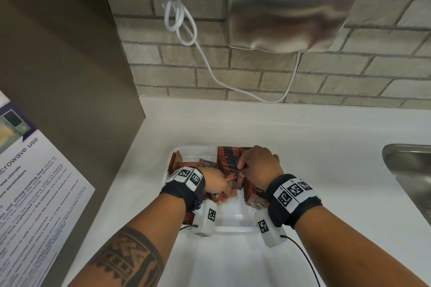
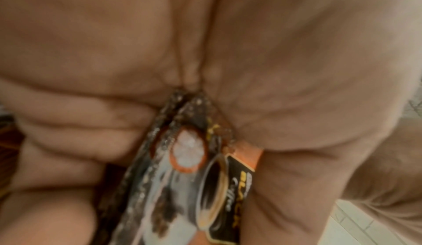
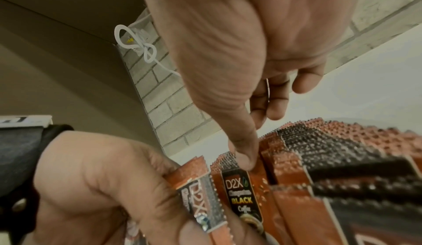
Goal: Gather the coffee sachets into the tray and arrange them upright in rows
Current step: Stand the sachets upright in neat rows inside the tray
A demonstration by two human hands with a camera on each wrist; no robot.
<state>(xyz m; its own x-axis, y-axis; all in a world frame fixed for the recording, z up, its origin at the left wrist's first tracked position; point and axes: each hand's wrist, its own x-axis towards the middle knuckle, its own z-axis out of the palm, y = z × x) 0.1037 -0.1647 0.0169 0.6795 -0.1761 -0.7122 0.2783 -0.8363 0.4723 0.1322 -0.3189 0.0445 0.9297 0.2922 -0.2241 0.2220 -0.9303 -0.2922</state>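
A white tray (image 1: 233, 213) sits on the white counter and holds orange-and-black coffee sachets. A row of upright sachets (image 1: 229, 158) (image 3: 342, 149) runs along its right side. My left hand (image 1: 217, 182) (image 3: 95, 182) grips a small bunch of sachets (image 1: 229, 185) (image 2: 189, 160) (image 3: 198, 185) right beside the near end of that row. My right hand (image 1: 256, 165) hovers over the row; its thumb (image 3: 244, 157) presses straight down between the sachet tops, the other fingers loosely curled above. More sachets (image 1: 207, 163) lie loose at the tray's back left.
A steel sink (image 1: 410, 170) is set into the counter at the right. A hand dryer (image 1: 293, 4) and its white cable (image 1: 210, 65) hang on the brick wall behind. A brown panel (image 1: 70, 77) with a microwave notice (image 1: 35, 193) stands at the left.
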